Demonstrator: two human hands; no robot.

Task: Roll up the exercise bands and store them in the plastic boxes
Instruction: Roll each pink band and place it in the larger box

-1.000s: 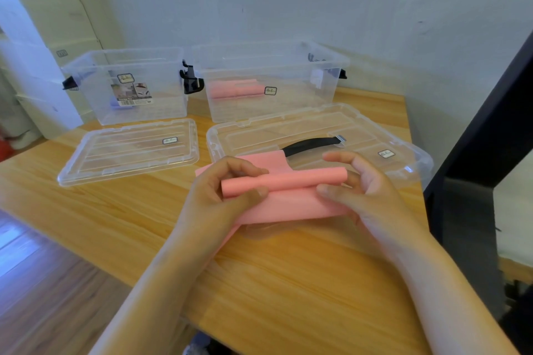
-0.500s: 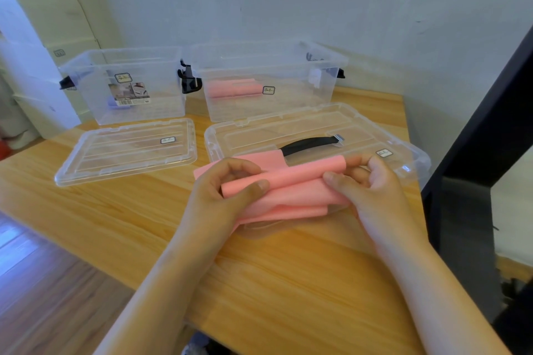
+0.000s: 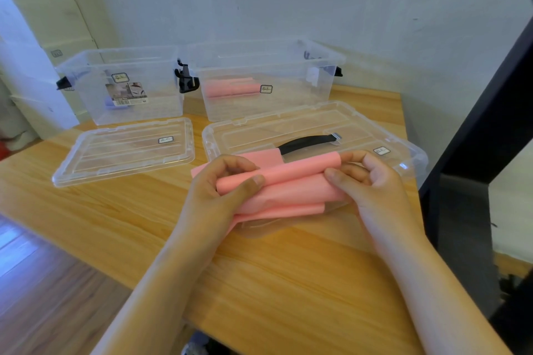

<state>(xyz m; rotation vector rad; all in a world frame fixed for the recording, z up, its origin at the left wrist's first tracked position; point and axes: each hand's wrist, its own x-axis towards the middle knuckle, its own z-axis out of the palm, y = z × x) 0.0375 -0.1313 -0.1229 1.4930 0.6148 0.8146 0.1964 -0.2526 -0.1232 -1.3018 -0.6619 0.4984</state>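
Observation:
A pink exercise band (image 3: 288, 184) is partly rolled in front of me, with loose folds hanging under the roll. My left hand (image 3: 219, 190) grips the roll's left end, thumb on top. My right hand (image 3: 366, 181) pinches the right end. Both hold it just above a clear lid (image 3: 317, 127) with a black handle. Behind stand two open clear plastic boxes: the right box (image 3: 268, 66) holds rolled pink bands (image 3: 230, 89), the left box (image 3: 127, 66) shows a purple item behind its label.
A second clear lid (image 3: 124, 150) lies flat on the wooden table (image 3: 288, 282) at the left. The table's front edge drops to a wood floor at lower left. A dark frame (image 3: 484, 153) rises at the right. A white wall backs the boxes.
The roll has turned further and thickened, taking up more of the flat band. Both hands have shifted slightly away from me over the lid.

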